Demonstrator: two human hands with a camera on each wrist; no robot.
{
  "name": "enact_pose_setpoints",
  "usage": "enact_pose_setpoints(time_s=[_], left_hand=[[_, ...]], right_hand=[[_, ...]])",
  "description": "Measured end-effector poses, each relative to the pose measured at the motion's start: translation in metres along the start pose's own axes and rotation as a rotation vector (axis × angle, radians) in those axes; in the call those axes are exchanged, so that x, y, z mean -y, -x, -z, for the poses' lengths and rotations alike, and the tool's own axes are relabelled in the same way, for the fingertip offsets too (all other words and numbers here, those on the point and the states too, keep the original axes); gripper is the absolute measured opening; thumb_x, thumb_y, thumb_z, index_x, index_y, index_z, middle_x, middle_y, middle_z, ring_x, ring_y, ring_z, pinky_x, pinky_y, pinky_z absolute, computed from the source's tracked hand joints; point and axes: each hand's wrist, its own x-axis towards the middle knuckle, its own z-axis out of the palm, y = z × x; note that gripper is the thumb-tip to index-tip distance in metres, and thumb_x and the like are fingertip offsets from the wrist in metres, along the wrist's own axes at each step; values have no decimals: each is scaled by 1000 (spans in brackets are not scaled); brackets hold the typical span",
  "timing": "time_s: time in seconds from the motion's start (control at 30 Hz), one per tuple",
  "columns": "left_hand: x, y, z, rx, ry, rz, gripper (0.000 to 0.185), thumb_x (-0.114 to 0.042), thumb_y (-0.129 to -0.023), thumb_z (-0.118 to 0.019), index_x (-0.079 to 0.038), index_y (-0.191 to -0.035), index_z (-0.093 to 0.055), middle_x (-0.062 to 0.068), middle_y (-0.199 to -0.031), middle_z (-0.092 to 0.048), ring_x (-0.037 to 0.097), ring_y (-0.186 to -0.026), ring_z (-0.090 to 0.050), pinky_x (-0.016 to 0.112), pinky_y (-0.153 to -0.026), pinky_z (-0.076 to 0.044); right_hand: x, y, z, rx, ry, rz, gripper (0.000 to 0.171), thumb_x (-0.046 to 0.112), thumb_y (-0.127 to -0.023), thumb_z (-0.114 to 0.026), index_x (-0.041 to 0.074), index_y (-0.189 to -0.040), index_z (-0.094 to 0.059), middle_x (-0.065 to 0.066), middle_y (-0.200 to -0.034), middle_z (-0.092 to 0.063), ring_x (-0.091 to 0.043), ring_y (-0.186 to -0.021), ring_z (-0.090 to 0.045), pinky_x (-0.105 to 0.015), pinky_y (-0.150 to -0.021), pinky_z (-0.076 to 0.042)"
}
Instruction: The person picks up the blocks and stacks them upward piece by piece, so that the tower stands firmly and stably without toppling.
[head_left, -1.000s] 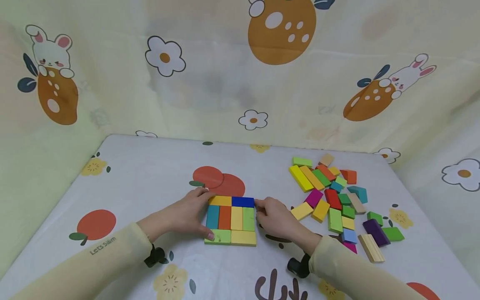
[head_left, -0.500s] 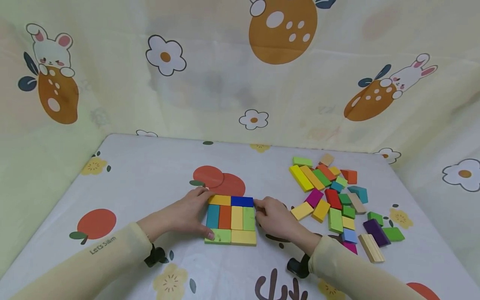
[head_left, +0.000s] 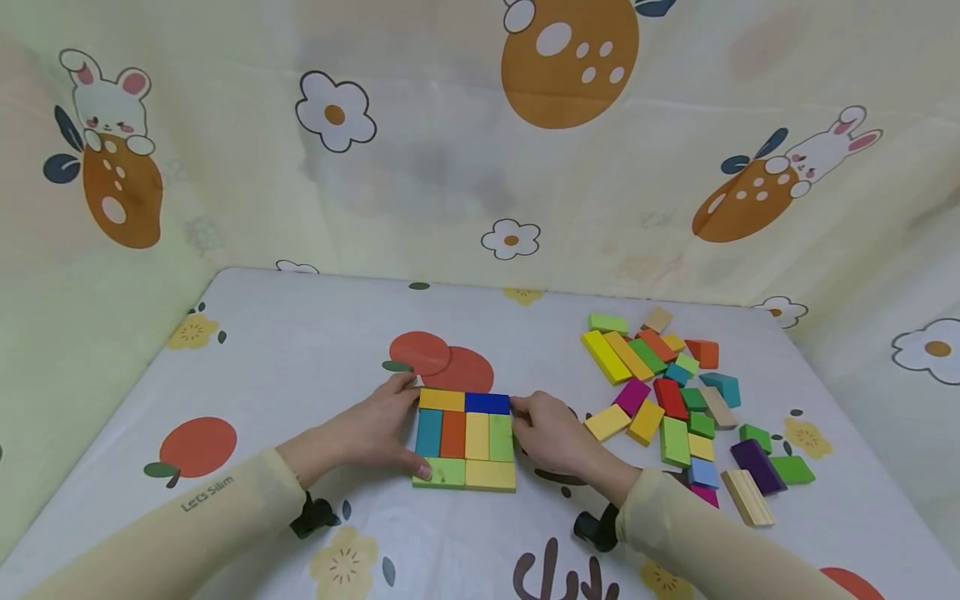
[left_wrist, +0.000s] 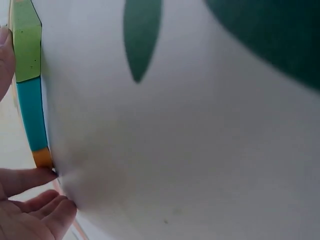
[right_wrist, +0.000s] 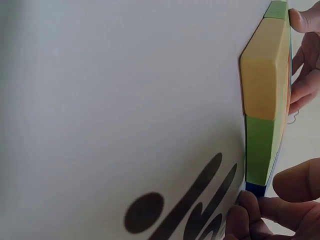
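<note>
A flat rectangle of coloured wooden blocks (head_left: 467,437) lies on the table in front of me, the blocks set close together in three rows. My left hand (head_left: 378,427) spans its left side. The thumb rests on the light green block (head_left: 444,473) at the near corner, and the index finger touches the end of the yellow block (left_wrist: 43,158) at the far corner. At the far right corner, fingers of my right hand (head_left: 553,433) touch the end of the dark blue block (right_wrist: 256,189). In the right wrist view its thumb (right_wrist: 299,181) stands apart from the blocks.
To the right of the right hand lies a loose spread of mixed blocks, including a purple block (head_left: 757,467), a red block (head_left: 671,398) and a plain wooden block (head_left: 747,497). A patterned cloth (head_left: 300,333) covers the table, and a curtain (head_left: 420,200) hangs behind it.
Both hands keep their places at the block rectangle, and the blocks look the same. The whole head view has shifted slightly.
</note>
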Motion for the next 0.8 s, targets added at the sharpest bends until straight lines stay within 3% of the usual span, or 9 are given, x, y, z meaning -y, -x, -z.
enact_pose_setpoints(time_s=[0.23,0.8], left_hand=[[1,0,0,4,-41,-25,112,-50,-70,-91,6,-152,-40,23,-164,-29,38,-152,-29,52,-119,-40],[1,0,0,3,-28,-35,114,-49,-70,-92,10,-151,-39,23,-162,-33,38,-150,-31,51,-120,-39]], right_hand=[[-1,0,-1,2,-25,-11,44,8,-102,-53,-5,-144,-54,-17,-114,-64,-20,-80,-52,-27,-62,-40],[-4,0,-2,-3,-31,2,44,8,-100,-55,-6,-142,-55,-14,-103,-62,-20,-80,-51,-28,-63,-40]])
